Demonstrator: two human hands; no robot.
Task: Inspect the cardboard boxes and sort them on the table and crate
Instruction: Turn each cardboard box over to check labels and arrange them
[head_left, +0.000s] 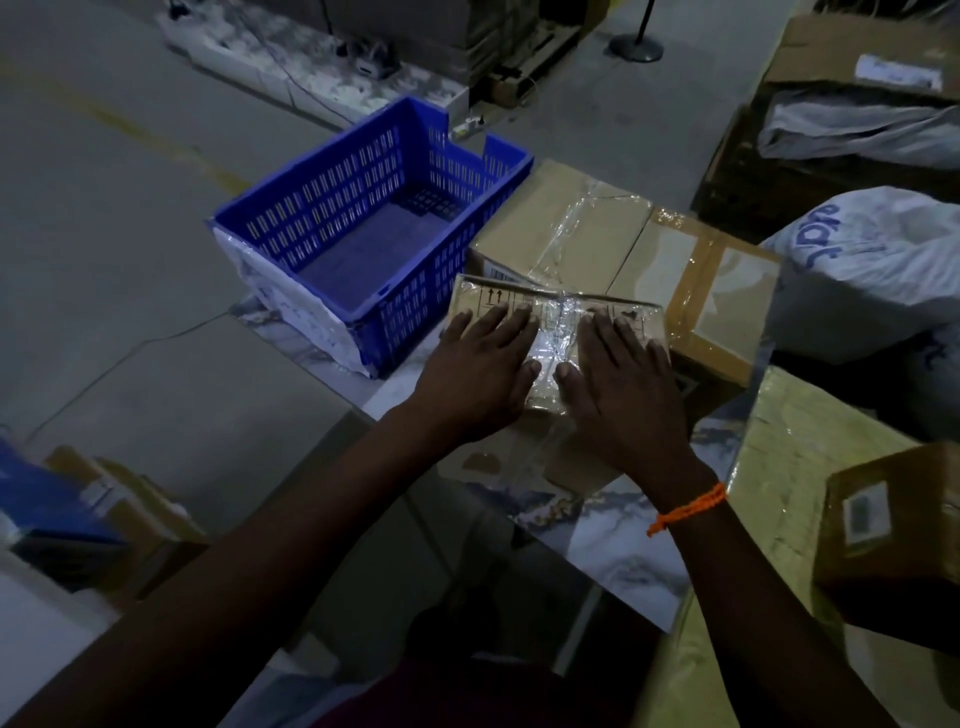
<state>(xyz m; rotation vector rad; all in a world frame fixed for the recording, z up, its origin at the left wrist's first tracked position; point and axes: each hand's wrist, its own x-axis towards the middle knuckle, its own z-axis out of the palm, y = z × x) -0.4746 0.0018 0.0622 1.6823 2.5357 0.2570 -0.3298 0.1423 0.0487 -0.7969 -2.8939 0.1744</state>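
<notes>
1. Both hands are down on the small cardboard box (558, 317). The left hand (483, 364) and right hand (618, 384) lie flat on its taped top, fingers straight and spread, thumbs almost meeting over the shiny tape. They are pressing, not gripping.
2. That box sits mid-table on top of other cartons, just to the right of the blue crate (337, 192).
3. The crate stands at the table's left corner, with slotted walls and a white plastic sheet (291, 312) draped over its near end.
4. Behind the small box, a bigger carton (561, 223) with crinkled clear tape touches the crate. Next to it on the right is a box banded in brown tape (717, 291).
5. The table (613, 545) has a marble-look top, pale with dark veins, and it shows bare close to the person.
6. The right side is crowded. A yellow wrapped parcel (795, 457) carries a labelled brown box (893, 530), and a white sack (872, 270) with blue lettering lies beyond.
7. An orange thread (685, 509) circles the right wrist.
8. The room is dim. The floor (104, 234) is grey concrete with a faded yellow line (130, 130) across it, and a round stand base (636, 47) sits far back.
</notes>
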